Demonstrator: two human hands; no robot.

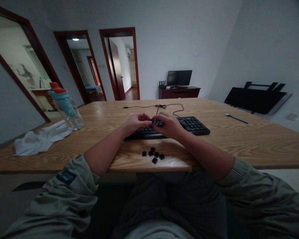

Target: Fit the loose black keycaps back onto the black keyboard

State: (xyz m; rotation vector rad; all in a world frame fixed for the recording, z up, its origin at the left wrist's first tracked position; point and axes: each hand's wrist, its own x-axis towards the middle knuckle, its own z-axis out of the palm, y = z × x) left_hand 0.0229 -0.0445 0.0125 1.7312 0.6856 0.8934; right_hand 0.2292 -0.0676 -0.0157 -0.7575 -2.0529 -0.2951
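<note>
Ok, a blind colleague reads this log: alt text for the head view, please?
The left hand and right hand meet over a black keyboard on a wooden table. Loose keycaps lie near its front edge; a water bottle stands left.

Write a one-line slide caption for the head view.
Over a black keyboard on a wooden table, left hand and right hand meet; loose keycaps lie nearby.

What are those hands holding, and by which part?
The left hand and right hand rest on the black keyboard; whether they pinch a key cannot be told.
</note>
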